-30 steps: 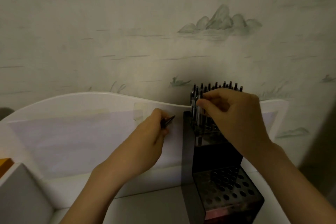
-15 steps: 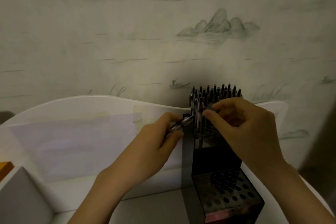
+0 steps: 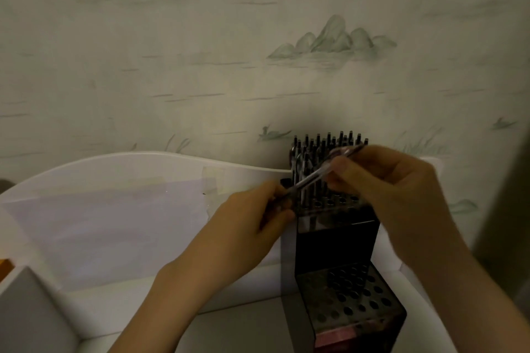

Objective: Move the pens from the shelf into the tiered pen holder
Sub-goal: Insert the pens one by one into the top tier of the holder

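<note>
Your left hand and right hand both hold one clear-barrelled pen. It lies tilted, low end at the left, high end at the right, crossing in front of the upper tier of the tiered pen holder. Left fingers are curled round the pen's lower end; the right thumb and fingertips pinch the barrel further up, and the upper end pokes out past them. The picture is dim and somewhat blurred, so you cannot tell which end is the tip.

The holder is dark and stepped. Its upper tier is packed with upright pens, dark caps showing above your right hand; a few holes along that tier's front row look unfilled. The lower tier, nearer to you, shows rows of open holes.

The holder stands on a white surface against a curved white back panel. Behind is wallpaper with a pale mountain print.
</note>
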`<state>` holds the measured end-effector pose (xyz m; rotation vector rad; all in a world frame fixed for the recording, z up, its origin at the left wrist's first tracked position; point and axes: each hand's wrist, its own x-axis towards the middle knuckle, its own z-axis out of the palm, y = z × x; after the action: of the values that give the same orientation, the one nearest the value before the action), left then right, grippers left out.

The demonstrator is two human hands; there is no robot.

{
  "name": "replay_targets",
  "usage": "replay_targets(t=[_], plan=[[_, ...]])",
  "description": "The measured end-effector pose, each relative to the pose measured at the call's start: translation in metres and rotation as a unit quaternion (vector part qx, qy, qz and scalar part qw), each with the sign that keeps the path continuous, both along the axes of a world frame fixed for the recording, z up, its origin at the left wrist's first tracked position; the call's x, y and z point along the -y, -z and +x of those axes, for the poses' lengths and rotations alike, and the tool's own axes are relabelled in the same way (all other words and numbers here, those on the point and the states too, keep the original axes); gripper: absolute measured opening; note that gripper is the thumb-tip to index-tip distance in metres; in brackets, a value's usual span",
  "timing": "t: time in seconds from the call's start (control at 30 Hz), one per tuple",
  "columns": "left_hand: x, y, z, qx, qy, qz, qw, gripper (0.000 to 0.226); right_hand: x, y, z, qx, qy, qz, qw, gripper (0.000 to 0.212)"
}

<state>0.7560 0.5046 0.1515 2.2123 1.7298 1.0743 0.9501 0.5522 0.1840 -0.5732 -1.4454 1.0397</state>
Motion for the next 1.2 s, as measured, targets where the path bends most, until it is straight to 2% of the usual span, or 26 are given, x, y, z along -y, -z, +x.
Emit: replay_targets(t=[0.13,0.27,0.37,0.53,0.77,0.87,1.1,1.2], plan=[[-0.003,0.01,-0.013,-0.088,-0.074,-0.02,0.993,0.02,-0.009,-0.02,0.012,-0.015,0.048,0.034,0.998,0.014],[-0.002,0.014,-0.015,-0.144,-0.1,-0.024,0.984,0.029,-0.017,-0.022,0.014,0.064,0.141,0.135,0.979,0.014],[-0.002,0.014,-0.014,-0.151,-0.101,-0.011,0.983,0.032,-0.022,-0.018,0.01,0.137,0.178,0.183,0.957,0.012],[0.001,0.015,-0.012,-0.143,-0.099,0.002,0.985,0.042,-0.027,-0.012,0.001,0.19,0.186,0.214,0.94,0.016],[0.007,0.014,-0.01,-0.113,-0.093,0.011,0.989,0.055,-0.042,-0.001,-0.009,0.222,0.184,0.207,0.935,0.014],[0.009,0.014,-0.01,-0.105,-0.092,0.014,0.99,0.055,-0.046,0.015,-0.011,0.256,0.166,0.183,0.934,0.016],[0.009,0.015,-0.006,-0.104,-0.087,0.013,0.991,0.053,-0.046,0.029,-0.007,0.236,0.173,0.161,0.943,0.024],[0.007,0.012,-0.002,-0.105,-0.09,0.019,0.99,0.048,-0.043,0.032,-0.003,0.264,0.183,0.166,0.932,0.019]])
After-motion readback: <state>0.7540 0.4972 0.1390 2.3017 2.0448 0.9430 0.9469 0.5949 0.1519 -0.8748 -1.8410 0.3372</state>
